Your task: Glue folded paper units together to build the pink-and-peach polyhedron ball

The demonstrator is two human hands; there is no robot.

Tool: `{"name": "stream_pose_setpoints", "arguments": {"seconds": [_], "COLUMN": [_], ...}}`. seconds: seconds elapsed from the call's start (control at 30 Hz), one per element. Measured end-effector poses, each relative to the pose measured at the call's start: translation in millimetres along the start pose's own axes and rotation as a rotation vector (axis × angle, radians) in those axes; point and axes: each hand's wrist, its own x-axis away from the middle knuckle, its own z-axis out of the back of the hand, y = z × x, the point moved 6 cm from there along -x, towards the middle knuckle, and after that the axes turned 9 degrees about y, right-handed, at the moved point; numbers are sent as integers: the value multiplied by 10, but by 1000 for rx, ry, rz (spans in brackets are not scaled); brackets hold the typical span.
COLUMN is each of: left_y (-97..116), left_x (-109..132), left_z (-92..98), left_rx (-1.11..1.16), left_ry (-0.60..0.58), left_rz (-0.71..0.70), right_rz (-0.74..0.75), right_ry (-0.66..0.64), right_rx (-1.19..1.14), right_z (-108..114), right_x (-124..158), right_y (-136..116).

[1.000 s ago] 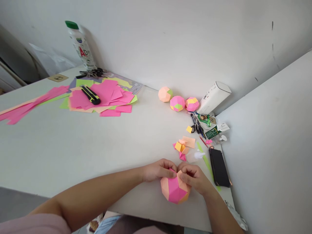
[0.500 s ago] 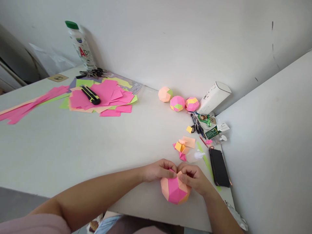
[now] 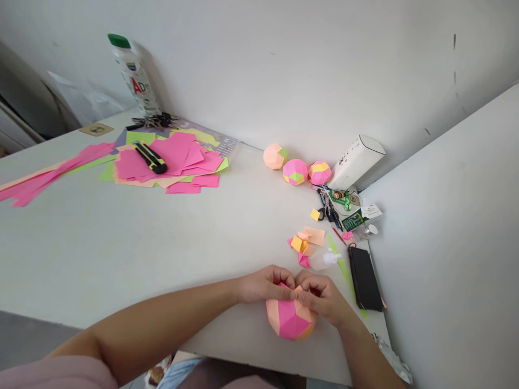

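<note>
Both the left hand [image 3: 263,283] and right hand [image 3: 322,297] pinch the top of a paper ball [image 3: 290,320] at the counter's [image 3: 121,243] near edge, each grip tight. It looks nearly whole; only the top seems left.

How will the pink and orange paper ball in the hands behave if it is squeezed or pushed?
The paper ball looks folded from thin coloured sheets, so it is probably very light and would dent under a firm squeeze; the left hand and right hand pinch it at its top. Its flat facets suggest it would settle, not roll far.
</note>
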Motion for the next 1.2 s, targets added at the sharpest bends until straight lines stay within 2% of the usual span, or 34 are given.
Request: {"name": "stream_pose_setpoints", "arguments": {"seconds": [0.6, 0.87, 1.2], "left_y": [-6, -40, -24], "left_x": [1, 17, 22], "left_z": [22, 20, 27], "left_rx": [92, -49, -36], "left_ry": [35, 7, -5], "left_rz": [43, 62, 80], "right_rz": [-4, -5, 6], "right_ry": [-12, -14, -25], "right_rx": [16, -3, 8], "right_z": [21, 5, -6], "right_x": [-2, -5, 1], "right_y": [26, 19, 11]}}
